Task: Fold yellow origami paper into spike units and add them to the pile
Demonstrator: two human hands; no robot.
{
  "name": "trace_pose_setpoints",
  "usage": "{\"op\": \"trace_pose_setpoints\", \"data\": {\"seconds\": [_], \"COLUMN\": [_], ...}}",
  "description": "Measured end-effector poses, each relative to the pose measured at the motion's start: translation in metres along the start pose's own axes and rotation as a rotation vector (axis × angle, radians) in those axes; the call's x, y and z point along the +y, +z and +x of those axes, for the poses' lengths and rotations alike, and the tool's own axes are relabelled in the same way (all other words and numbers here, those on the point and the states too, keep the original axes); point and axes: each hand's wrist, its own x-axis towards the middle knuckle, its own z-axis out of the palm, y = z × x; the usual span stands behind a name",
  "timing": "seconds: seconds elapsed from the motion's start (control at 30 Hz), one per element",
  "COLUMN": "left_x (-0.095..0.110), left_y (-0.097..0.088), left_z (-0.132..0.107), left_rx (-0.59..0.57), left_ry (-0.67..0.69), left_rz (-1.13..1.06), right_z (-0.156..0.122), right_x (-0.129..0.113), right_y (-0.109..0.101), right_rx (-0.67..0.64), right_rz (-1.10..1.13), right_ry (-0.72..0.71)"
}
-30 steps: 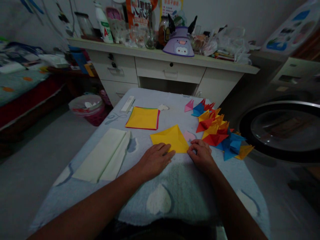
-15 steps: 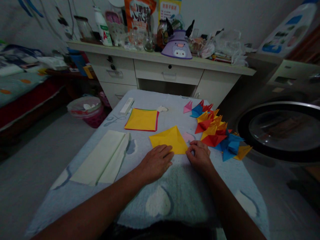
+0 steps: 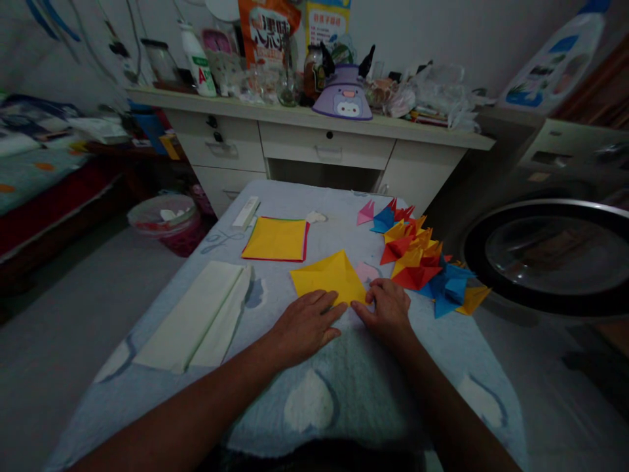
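A sheet of yellow origami paper lies on the cloth-covered table, its near edge folded and creases showing. My left hand rests flat over the paper's near left part, fingers stretched out. At the paper's right corner, my right hand has its fingers curled and pinching the edge, with the thumb reaching toward the left fingertips. Beyond the sheet sits a stack of square coloured paper, yellow on top. Folded paper cranes in red, yellow, blue and pink run along the right side.
A folded pale cloth or paper lies on the left of the table. Near the far edge are a white box and a small crumpled white piece. A waste bin stands left, a washing machine right.
My right thumb has slid left along the paper's near edge, away from the other fingers. My left thumb and fingers have spread a little toward it. The view has shifted slightly.
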Motion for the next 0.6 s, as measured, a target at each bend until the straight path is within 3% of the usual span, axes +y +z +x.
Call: {"op": "trace_pose_setpoints", "data": {"seconds": [0.6], "left_x": [0.0008], "left_y": [-0.0025], "left_z": [0.0009], "left_rx": [-0.032], "left_ry": [-0.014], "left_rz": [0.016], "right_z": [0.0032], "right_x": [0.0068], "right_y": [-0.0014], "right_rx": [-0.04], "right_rz": [0.018], "right_ry": [0.033]}}
